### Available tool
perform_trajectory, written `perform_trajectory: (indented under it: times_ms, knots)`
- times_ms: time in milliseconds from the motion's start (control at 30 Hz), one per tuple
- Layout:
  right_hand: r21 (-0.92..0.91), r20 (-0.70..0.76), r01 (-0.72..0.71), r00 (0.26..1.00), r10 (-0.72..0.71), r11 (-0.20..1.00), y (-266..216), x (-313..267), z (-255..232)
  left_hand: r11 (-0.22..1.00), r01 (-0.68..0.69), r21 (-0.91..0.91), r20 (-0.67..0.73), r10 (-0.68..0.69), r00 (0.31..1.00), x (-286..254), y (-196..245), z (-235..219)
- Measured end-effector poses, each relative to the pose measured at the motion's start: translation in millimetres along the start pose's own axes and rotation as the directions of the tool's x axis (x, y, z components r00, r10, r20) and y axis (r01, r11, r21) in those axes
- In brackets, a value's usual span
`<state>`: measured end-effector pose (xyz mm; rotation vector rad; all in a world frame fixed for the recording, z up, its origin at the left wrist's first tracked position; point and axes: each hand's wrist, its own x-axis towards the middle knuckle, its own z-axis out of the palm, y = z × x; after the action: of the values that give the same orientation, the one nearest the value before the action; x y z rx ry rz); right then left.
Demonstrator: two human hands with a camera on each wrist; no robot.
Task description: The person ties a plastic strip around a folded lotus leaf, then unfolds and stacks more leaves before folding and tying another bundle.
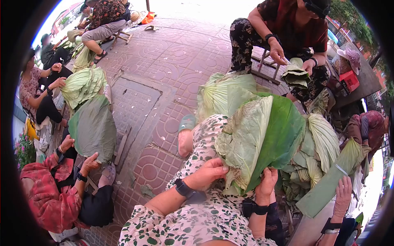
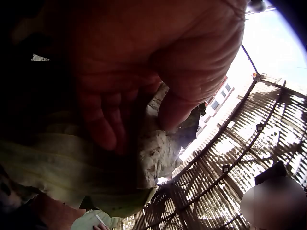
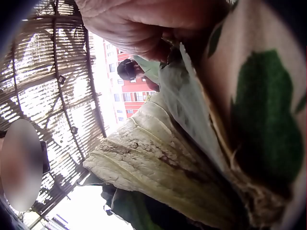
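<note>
Patterned paving bricks [image 1: 164,69] spread out ahead of you in the head view, with people seated around holding big leaves. On your lap stands a folded leaf bundle [image 1: 258,139], pale outside and dark green on its right flap. Your left hand [image 1: 207,173] pinches its lower edge with curled fingers, and your right hand [image 1: 266,184] grips the base from the other side. From your left wrist, the fingers [image 2: 103,120] press down on pale, spotted leaf [image 2: 153,153], under a bamboo lattice roof [image 2: 240,158]. From your right wrist, the veined leaf [image 3: 158,163] lies just below your hand [image 3: 144,24], though the grip itself is hidden there.
</note>
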<state>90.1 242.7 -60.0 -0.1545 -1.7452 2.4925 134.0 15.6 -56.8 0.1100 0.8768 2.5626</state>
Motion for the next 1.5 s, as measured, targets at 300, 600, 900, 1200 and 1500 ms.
perform_trajectory:
  times_ms: [300, 600, 900, 1200, 1500]
  knots:
    - [0.037, 0.01, -0.02, 1.0, 0.02, 0.999, -6.7, -2.1, 8.5, 1.0, 0.016, -0.014, 0.008, -0.016, 1.0, -1.5, 4.8, 2.9]
    - [0.022, -0.027, -0.023, 0.999, 0.023, 0.999, -8.5, -4.3, 9.1, 0.998, 0.008, -0.06, -0.04, -0.011, 0.999, -0.1, 0.4, 3.1]
    - [-0.102, 0.007, 0.05, 0.999, -0.05, 0.994, -11.3, -11.5, 12.0, 0.998, -0.06, -0.003, -0.09, 0.06, 0.994, 0.9, -0.8, 11.6]
    - [-0.271, 0.144, 0.056, 0.989, -0.017, 0.961, -25.7, -26.2, 20.8, 0.998, -0.044, 0.049, -0.134, 0.05, 0.99, 1.0, 1.1, 15.6]
    - [-0.364, 0.301, 0.124, 0.954, -0.01, 0.923, -36.7, -36.8, 30.1, 0.883, -0.118, 0.455, -0.133, 0.198, 0.971, -0.9, 10.8, 39.7]
